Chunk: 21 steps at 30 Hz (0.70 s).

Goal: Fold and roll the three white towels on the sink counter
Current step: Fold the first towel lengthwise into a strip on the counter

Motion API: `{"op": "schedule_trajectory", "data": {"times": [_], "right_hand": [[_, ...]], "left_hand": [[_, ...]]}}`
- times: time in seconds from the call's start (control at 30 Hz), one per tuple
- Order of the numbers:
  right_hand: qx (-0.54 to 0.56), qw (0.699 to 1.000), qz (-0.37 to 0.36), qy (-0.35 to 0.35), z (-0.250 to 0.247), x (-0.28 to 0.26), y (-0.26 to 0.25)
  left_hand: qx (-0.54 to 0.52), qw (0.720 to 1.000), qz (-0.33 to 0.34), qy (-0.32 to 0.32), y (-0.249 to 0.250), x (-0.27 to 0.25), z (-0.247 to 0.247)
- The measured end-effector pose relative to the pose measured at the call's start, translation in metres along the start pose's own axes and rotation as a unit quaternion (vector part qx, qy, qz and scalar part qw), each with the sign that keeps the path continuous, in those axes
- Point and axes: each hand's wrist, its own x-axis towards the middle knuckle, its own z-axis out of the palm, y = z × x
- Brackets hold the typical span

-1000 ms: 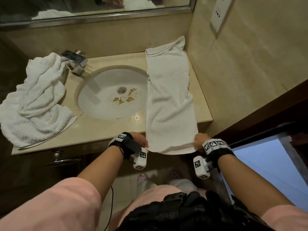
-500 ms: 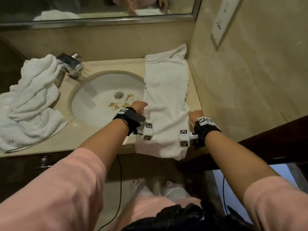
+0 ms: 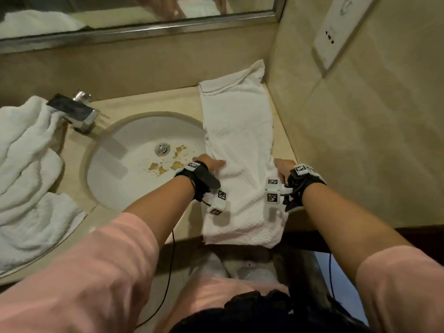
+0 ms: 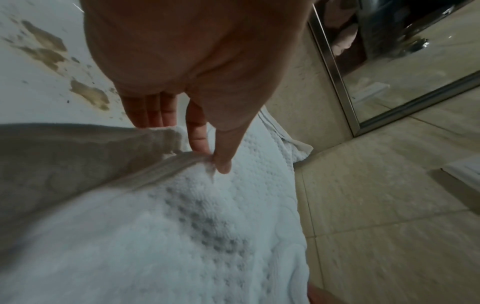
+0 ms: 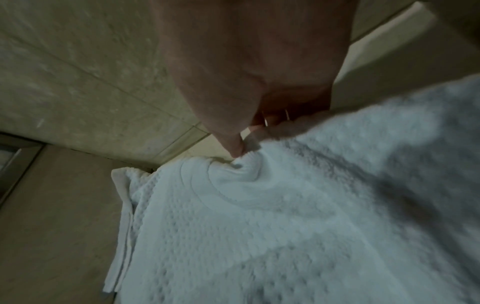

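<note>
A long white waffle towel (image 3: pixel 237 140) lies lengthwise on the counter right of the sink, its near end doubled back over itself and hanging a little off the front edge. My left hand (image 3: pixel 211 163) pinches the folded end's left corner between thumb and forefinger (image 4: pixel 200 142). My right hand (image 3: pixel 283 164) pinches the right corner, thumb (image 5: pixel 233 144) on top, the towel (image 5: pixel 259 216) bunched under it. A heap of crumpled white towels (image 3: pixel 28 179) sits on the counter left of the sink.
The round white sink (image 3: pixel 134 162) has brown stains near its drain. A chrome tap (image 3: pixel 74 111) stands at its back left. A tiled wall (image 3: pixel 360 140) runs close along the towel's right side, with a mirror (image 3: pixel 134 10) behind the counter (image 3: pixel 153 99).
Both hands have lifted the towel's near end from the counter's front edge and carried it away from me, folding it back over the towel's middle.
</note>
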Motion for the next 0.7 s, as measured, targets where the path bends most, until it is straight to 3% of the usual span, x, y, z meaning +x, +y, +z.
{"op": "schedule_trajectory", "data": {"times": [0.13, 0.3, 0.37, 0.5, 0.6, 0.7], "right_hand": [[0.008, 1.000, 0.006, 0.000, 0.005, -0.015, -0.018], [0.105, 0.994, -0.009, -0.001, 0.008, -0.011, -0.021], [0.057, 0.998, -0.004, 0.015, 0.006, -0.012, -0.021], [-0.179, 0.980, -0.026, 0.080, 0.007, -0.015, -0.014], [-0.318, 0.946, -0.024, 0.057, 0.010, -0.031, -0.009], [-0.346, 0.937, -0.041, 0.004, 0.007, -0.038, -0.004]], "left_hand": [[-0.062, 0.997, -0.010, -0.043, -0.007, 0.023, -0.004], [-0.155, 0.987, -0.004, -0.029, -0.013, 0.030, -0.007], [-0.152, 0.988, -0.009, -0.025, -0.018, 0.028, -0.010], [-0.184, 0.983, -0.012, -0.012, -0.030, 0.033, -0.011], [-0.153, 0.987, -0.025, -0.039, -0.030, 0.028, -0.006], [-0.136, 0.988, -0.037, -0.070, -0.020, 0.018, -0.009]]}}
